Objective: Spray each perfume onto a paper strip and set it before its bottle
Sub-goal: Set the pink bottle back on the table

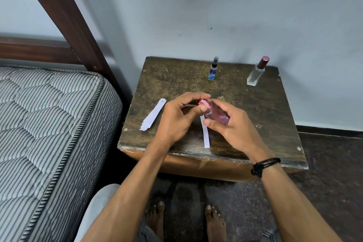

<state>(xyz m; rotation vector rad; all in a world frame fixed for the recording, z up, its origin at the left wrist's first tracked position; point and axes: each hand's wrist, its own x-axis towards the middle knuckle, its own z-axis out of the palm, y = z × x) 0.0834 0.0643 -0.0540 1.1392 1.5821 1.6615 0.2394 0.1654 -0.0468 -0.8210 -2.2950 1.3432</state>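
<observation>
My right hand (227, 125) grips a pink perfume bottle (218, 115) held on its side above the worn wooden table (255, 124). My left hand (176, 118) pinches the bottle's pink cap (203, 103) between thumb and fingers. Below the hands a white paper strip (205, 133) lies on the table, partly hidden by them. A small stack of white paper strips (153, 115) lies at the left. A small blue bottle (213, 69) with a dark cap and a clear bottle (257, 71) with a maroon cap stand upright at the back.
The table stands against a pale wall. A striped mattress (49, 124) on a dark wooden bed frame (64, 15) lies close to its left side. My bare feet (186, 222) stand on the dark floor before the table.
</observation>
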